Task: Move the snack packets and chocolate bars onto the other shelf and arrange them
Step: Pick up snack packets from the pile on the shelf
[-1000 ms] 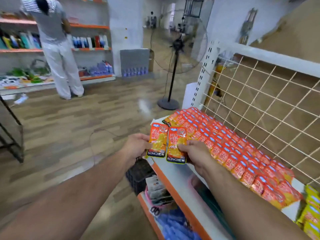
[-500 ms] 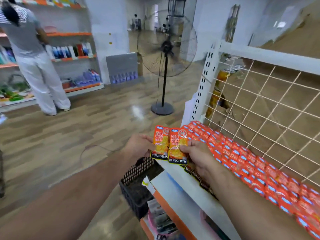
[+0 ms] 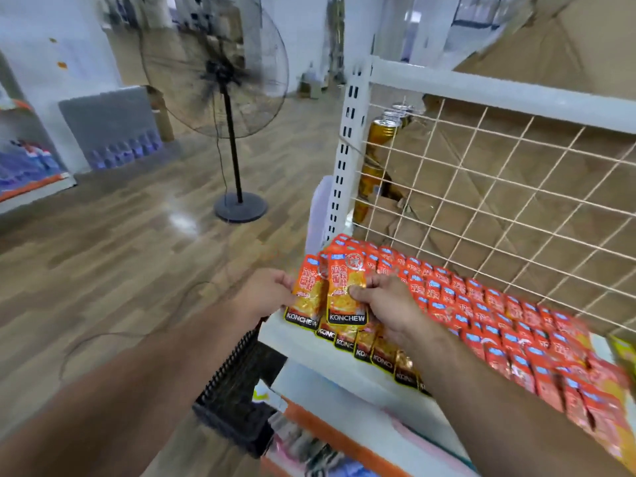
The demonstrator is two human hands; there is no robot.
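Left hand [image 3: 272,290]: fingers curled, pinching the left edge of the left packet [image 3: 308,301], an orange snack pouch with a black band at the bottom marked KONCHEW.

Right hand [image 3: 385,304]: thumb pressed on the front of the right packet [image 3: 346,294], of the same kind, other fingers curled behind it; pinching grip.

Position of the two held packets: upright, side by side, the right packet overlapping the right edge of the left packet. Held at the near left corner of the shelf [image 3: 299,342], a white board, directly at the left end of the front row. Contact of their lower edges with the board: cannot tell.

Rows of packets [image 3: 499,311]: same orange kind, lying overlapped in several lines across the shelf, from the left corner to the right edge of view. Right part blurred.

Behind the shelf: wire grid [image 3: 499,187], fixed to a slotted white post [image 3: 347,149]. Gold cans [image 3: 382,132] stacked just behind the grid, near the post.

Below the left corner: black plastic basket [image 3: 237,390], beside a lower shelf [image 3: 344,442] with an orange front edge.

On the wooden floor [image 3: 120,253]: standing fan [image 3: 220,74], well apart from the shelf, and a thin cable [image 3: 103,335].
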